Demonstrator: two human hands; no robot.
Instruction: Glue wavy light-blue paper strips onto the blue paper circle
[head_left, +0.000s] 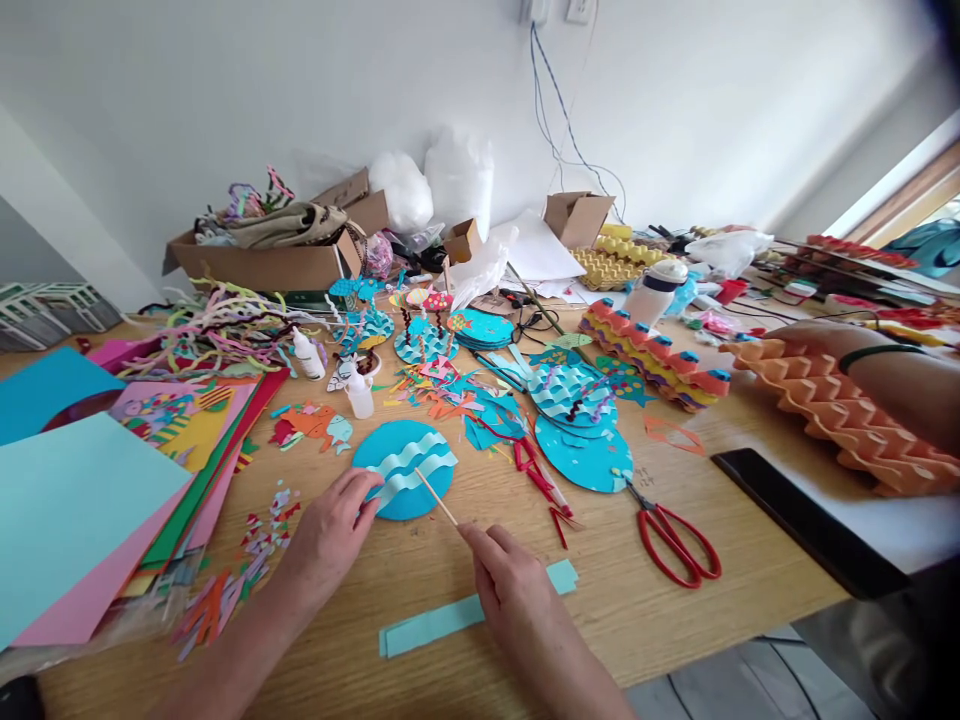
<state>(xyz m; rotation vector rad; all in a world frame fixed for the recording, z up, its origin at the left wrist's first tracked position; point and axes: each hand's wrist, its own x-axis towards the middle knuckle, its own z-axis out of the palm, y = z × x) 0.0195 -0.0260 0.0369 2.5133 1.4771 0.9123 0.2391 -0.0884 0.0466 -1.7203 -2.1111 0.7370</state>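
A round blue disc [433, 502] lies on the table, with two wavy light-blue paper strips [403, 452] across it. My left hand [337, 520] is at the disc's left edge, fingertips closed together at the end of the lower strip. My right hand [514, 585] grips a thin wooden stick [442, 500], whose tip touches the lower strip. Beneath my right hand lie flat light-blue paper strips [435, 628], partly hidden by it. Two small white glue bottles [360, 393] stand beyond the disc.
Red-handled scissors [679, 545] lie to the right, beside a blue disc [581, 455]. Coloured paper sheets [82, 520] are stacked at left. Paper scraps and pipe cleaners [225, 330] spread behind. At right, another person's arm [900, 370] reaches over an orange egg carton [832, 420] near a black slab [802, 520].
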